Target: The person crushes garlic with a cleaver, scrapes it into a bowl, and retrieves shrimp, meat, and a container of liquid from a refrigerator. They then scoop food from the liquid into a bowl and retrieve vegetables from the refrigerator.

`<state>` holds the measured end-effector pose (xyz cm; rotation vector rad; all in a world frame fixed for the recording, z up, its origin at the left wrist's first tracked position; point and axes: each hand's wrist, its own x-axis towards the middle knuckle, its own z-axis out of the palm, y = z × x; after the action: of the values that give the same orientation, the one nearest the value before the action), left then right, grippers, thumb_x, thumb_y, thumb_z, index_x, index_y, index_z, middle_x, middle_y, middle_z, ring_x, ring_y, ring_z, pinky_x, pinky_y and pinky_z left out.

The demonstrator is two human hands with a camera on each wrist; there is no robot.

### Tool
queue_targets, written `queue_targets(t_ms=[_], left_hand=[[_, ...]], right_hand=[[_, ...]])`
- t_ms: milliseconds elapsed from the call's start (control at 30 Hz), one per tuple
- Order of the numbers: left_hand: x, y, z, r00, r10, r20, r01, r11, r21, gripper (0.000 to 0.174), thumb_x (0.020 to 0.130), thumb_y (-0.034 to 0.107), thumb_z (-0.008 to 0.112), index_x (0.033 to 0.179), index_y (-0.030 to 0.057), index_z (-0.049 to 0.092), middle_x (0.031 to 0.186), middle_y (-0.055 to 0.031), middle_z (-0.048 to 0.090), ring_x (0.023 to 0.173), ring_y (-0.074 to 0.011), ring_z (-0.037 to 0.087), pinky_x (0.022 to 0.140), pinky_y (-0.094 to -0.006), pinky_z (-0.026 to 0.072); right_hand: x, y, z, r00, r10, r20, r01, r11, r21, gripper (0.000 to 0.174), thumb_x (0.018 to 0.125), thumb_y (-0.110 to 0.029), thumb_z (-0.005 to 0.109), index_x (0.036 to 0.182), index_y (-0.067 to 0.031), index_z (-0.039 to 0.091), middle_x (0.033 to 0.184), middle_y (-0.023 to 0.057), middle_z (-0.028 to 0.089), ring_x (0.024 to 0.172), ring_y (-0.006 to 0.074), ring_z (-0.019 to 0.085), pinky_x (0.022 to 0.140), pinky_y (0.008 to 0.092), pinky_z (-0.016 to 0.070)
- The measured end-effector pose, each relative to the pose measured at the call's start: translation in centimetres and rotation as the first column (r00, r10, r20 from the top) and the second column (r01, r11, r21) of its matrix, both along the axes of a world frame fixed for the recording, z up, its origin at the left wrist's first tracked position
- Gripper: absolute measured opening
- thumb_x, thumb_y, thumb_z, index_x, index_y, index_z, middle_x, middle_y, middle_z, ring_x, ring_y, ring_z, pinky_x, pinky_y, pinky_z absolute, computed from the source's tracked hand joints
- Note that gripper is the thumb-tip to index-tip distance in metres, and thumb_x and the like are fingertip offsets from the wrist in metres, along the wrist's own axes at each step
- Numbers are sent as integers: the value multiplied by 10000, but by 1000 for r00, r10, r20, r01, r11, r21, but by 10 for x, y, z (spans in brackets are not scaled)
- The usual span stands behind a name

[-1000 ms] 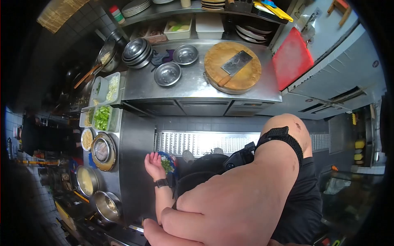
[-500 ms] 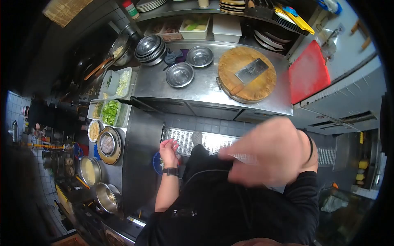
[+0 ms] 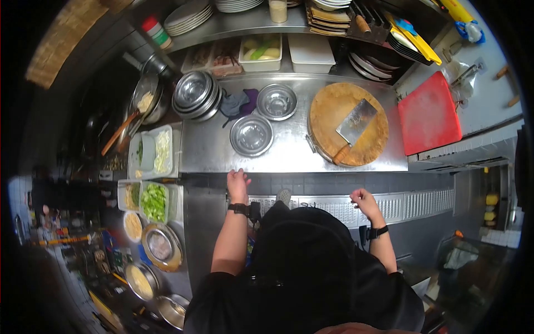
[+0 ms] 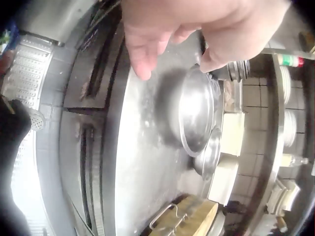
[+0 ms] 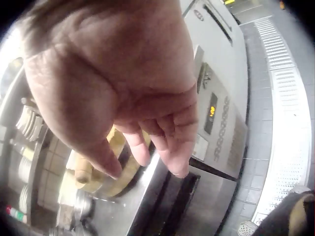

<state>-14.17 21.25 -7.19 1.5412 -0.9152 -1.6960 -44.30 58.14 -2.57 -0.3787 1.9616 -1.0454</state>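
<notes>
Both hands are empty. In the head view the left hand (image 3: 238, 186) hangs at the steel counter's front edge, below a metal bowl (image 3: 251, 136); in the left wrist view its loosely bent fingers stand apart, close to that bowl (image 4: 196, 110). My right hand (image 3: 365, 202) is in front of the counter, below a round wooden board (image 3: 325, 111) that bears a cleaver (image 3: 356, 121). Seen from the right wrist, the hand (image 5: 123, 93) has relaxed fingers and touches nothing. A second bowl (image 3: 277, 102) sits behind the first.
Stacked metal bowls (image 3: 194, 94) and a dark cloth (image 3: 240, 104) lie at the counter's left. A red board (image 3: 429, 114) leans at the right. Tubs of cut greens (image 3: 154, 201) line the left side. Plates and covered tubs (image 3: 310, 51) fill the shelves behind.
The person has turned to face the counter. The left hand has moved up toward the counter's edge; the right arm, earlier raised across the view, is now lowered to the right.
</notes>
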Motion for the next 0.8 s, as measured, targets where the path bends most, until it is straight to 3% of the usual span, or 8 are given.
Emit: queue_targets(t_ms=[133, 267, 367, 533, 600, 633, 733, 800], left_hand=[[-35, -74, -10, 997, -49, 65, 48, 999, 23, 556, 964, 146, 583, 1429, -17, 327, 1129, -114, 578, 916, -185, 593, 663, -312, 577], [-56, -106, -28, 983, -184, 14, 183, 983, 9, 424, 944, 32, 525, 1348, 6, 398, 1138, -158, 612, 884, -232, 674, 644, -345, 626], [-70, -93, -27, 954, -299, -8, 298, 951, 78, 358, 908, -67, 458, 1254, 23, 438, 1066, -163, 633, 836, -256, 714, 623, -353, 652], [-86, -60, -18, 892, -439, -113, 452, 878, 156, 408, 920, -61, 496, 1307, 15, 392, 1028, -163, 621, 815, -246, 687, 711, -389, 629], [-96, -51, -20, 870, -420, -258, 470, 865, 175, 456, 922, -65, 511, 1348, 14, 368, 1030, -160, 611, 851, -250, 684, 769, -394, 624], [-101, -47, -23, 861, -415, -294, 475, 862, 176, 496, 918, -80, 516, 1377, 4, 348, 1041, -155, 602, 898, -257, 674, 836, -403, 605], [-105, -44, -29, 850, -435, -299, 492, 857, 151, 517, 918, -56, 531, 1391, -11, 329, 1059, -155, 595, 947, -270, 659, 871, -412, 589], [-103, -42, -22, 860, -428, -279, 494, 834, 243, 477, 922, 7, 543, 1367, -1, 372, 1076, -131, 594, 1004, -275, 639, 844, -419, 579]], right_hand=[[28, 9, -19, 983, -145, 114, 136, 987, 86, 140, 934, -169, 653, 1005, -56, 611, 886, 4, 642, 815, 112, 638, 669, 266, 525], [50, -11, -19, 963, -241, 122, 230, 968, 97, 171, 920, -183, 671, 984, -31, 628, 861, 26, 646, 777, 107, 624, 640, 274, 529], [61, -17, -25, 969, -233, 82, 226, 970, 88, 202, 911, -204, 695, 976, -21, 641, 843, 35, 653, 751, 117, 617, 625, 279, 537], [74, -28, -22, 962, -258, 87, 241, 956, 167, 191, 915, -216, 692, 991, -49, 639, 854, 13, 652, 767, 104, 620, 630, 265, 517], [75, -27, -21, 981, -190, 41, 178, 965, 191, 252, 906, -244, 706, 974, -9, 643, 832, 53, 664, 748, 121, 625, 609, 286, 531], [75, -25, -19, 983, -185, 23, 175, 960, 219, 290, 892, -277, 718, 970, -7, 646, 822, 81, 676, 754, 154, 641, 646, 314, 534], [73, -13, -21, 982, -123, -142, 158, 951, 265, 322, 877, -304, 726, 958, -2, 649, 833, 120, 689, 754, 213, 656, 701, 347, 532], [73, -6, -13, 965, -184, -187, 231, 934, 273, 340, 866, -320, 728, 950, 1, 653, 851, 157, 693, 782, 267, 670, 752, 373, 527]])
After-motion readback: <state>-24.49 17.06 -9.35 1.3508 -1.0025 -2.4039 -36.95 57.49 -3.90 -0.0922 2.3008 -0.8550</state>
